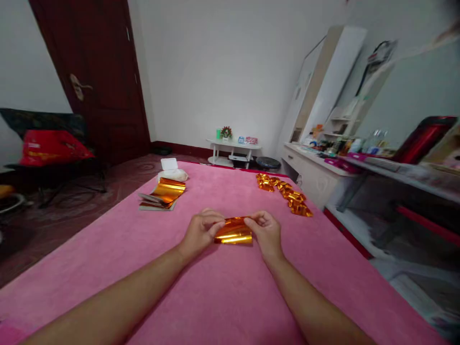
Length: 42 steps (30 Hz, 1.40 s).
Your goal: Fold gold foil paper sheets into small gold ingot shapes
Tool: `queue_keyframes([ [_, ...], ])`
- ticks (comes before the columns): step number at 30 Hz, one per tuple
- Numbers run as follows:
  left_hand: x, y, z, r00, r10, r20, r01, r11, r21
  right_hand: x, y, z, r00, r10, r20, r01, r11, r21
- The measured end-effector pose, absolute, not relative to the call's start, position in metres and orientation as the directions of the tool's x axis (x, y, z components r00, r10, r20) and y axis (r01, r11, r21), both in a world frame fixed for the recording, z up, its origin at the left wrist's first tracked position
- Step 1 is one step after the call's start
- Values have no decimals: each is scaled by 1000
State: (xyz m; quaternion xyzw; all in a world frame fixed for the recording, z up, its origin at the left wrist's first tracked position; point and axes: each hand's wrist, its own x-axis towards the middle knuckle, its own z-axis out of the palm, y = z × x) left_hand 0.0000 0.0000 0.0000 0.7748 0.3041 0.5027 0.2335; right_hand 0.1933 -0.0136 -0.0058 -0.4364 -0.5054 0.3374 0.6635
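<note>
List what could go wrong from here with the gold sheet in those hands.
The gold sheet is pinched near its far edge by the left hand and the right hand; uneven pulling might crease or tear it. The stack of gold sheets has a curled top and uneven edges, so a bump could spread it.

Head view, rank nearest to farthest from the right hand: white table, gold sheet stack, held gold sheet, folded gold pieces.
1. Held gold sheet, touching the right hand
2. Folded gold pieces, right side
3. Gold sheet stack, left side
4. White table, far back
</note>
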Motion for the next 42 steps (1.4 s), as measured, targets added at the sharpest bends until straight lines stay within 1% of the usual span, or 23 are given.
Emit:
queue_keyframes([
  [7,1,-3,3,319,710,628,239,-702,671,196,-13,-8,278,881,383,-16,403,-915],
  [10,2,-3,3,313,728,610,227,-681,696,196,-13,-9,294,870,395,-17,418,-908],
  [17,0,-1,3,226,835,502,124,-535,835,199,-11,-9,363,823,437,-36,480,-876],
  [25,-2,4,-4,118,917,382,-21,-382,924,199,-9,-11,371,830,416,-70,472,-879],
  [28,-1,4,-3,90,938,333,-44,-331,943,198,-9,-10,376,831,411,-69,467,-882],
  [35,1,0,3,56,945,322,-26,-321,947,198,-10,-10,379,830,410,-65,466,-883],
  [42,2,0,3,39,928,370,-14,-370,929,196,-11,-10,407,821,400,-72,466,-882],
])
